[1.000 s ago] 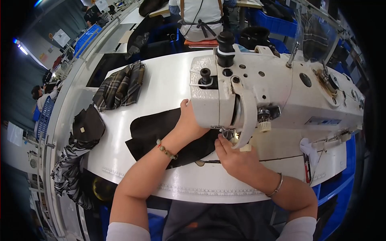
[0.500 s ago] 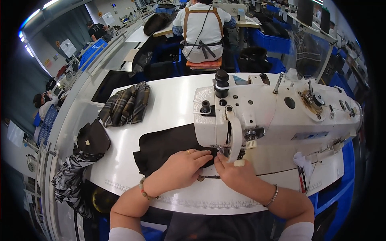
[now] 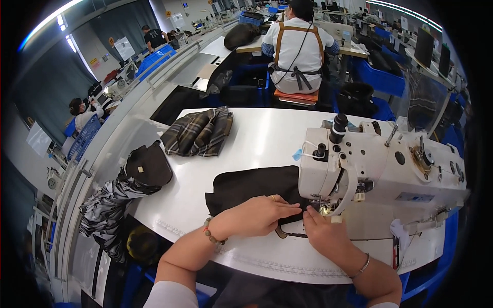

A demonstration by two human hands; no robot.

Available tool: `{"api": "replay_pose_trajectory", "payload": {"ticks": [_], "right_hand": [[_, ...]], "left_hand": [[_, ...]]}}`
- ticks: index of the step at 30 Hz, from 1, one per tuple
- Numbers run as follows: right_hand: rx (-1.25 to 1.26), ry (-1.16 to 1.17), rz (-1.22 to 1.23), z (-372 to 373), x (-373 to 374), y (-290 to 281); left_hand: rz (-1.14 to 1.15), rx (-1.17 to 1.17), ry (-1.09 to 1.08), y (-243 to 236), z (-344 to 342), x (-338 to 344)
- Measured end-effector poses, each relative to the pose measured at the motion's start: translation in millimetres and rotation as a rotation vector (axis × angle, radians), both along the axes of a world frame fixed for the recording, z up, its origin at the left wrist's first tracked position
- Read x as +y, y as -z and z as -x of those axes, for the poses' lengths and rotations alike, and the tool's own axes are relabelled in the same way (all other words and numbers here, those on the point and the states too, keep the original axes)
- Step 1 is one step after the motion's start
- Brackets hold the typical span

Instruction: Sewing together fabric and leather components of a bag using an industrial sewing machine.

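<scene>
A dark brown fabric piece (image 3: 257,186) lies flat on the white table, its right end under the head of a white sewing machine (image 3: 382,172). My left hand (image 3: 259,215) presses on its near right part, fingers close together and pointing at the needle area. Just in front of the presser foot, my right hand (image 3: 328,233) has its fingers closed on the fabric's edge. The fingertips of both hands nearly meet there. A small lamp glows beside the needle; the stitching spot itself is mostly covered by my fingers and the machine.
Folded plaid fabric (image 3: 200,132) lies at the back left of the table. A dark fabric bundle (image 3: 149,167) and striped grey cloth (image 3: 105,220) hang at the left edge. White cloth (image 3: 399,231) lies at right. Ahead, a person (image 3: 298,49) sits at another machine beside blue bins (image 3: 377,77).
The whole view has swung left, so the table, machine and hands appear further right. Both hands stay on the fabric at the needle; any shift of the fabric is too small to tell.
</scene>
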State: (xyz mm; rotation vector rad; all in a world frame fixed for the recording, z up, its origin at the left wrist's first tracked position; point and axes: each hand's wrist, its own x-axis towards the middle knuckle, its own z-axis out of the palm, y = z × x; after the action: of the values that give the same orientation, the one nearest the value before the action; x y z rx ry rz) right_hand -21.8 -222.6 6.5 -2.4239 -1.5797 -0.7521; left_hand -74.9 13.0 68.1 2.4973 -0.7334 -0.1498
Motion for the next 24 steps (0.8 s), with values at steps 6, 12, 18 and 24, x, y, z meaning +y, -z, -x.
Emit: {"api": "replay_pose_trajectory", "payload": {"ticks": [6, 12, 18, 24], "right_hand": [[-0.014, 0.008, -0.022, 1.3, 1.8, -3.8], [0.065, -0.070, -0.021, 7.5, 0.9, -9.5], [0.114, -0.134, -0.093, 9.9, 9.4, -5.4], [0.188, -0.167, -0.024, 15.2, 4.2, 0.2]], "left_hand": [[-0.151, -0.298, -0.109, 22.5, -4.4, -16.9], [-0.142, -0.404, -0.144, 28.1, -11.3, -21.3], [-0.131, -0.419, -0.208, 35.0, -20.2, -23.6], [0.017, -0.284, -0.234, 15.7, -16.9, -25.9]]}}
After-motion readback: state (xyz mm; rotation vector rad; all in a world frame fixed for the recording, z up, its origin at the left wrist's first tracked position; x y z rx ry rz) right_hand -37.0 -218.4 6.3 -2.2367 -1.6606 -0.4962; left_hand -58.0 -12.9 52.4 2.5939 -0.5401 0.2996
